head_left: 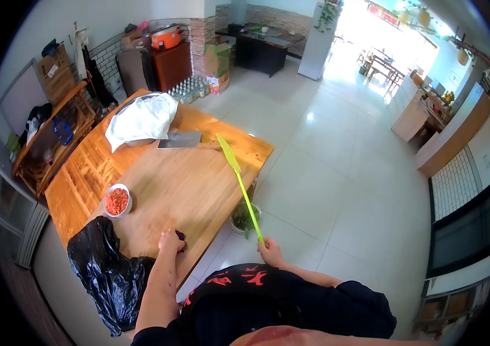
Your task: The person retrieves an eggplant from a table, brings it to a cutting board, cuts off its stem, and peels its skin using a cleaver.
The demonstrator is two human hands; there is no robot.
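L hand (171, 241) is on the near part of the board (170, 179), fingers curled by a small purple item (181, 236); can't tell if it's pinched or just covered. R hand (269, 252) is closed round the low end of a long green tool (241, 179), off the table's (80, 170) R side; flat tip points up & away, nr the cleaver's handle end.

Cleaver (180, 140) lies at the bd's far edge, just beside a white cloth (142, 120) draped over a round tray. Bowl (119, 215) w/ red bits (117, 200) is at the bd's L side. Black bag (109, 277) lies at the near L corner, hanging over the edge. Basket (234, 224) w/ greens (246, 217) is on the floor (308, 179), beside the table.
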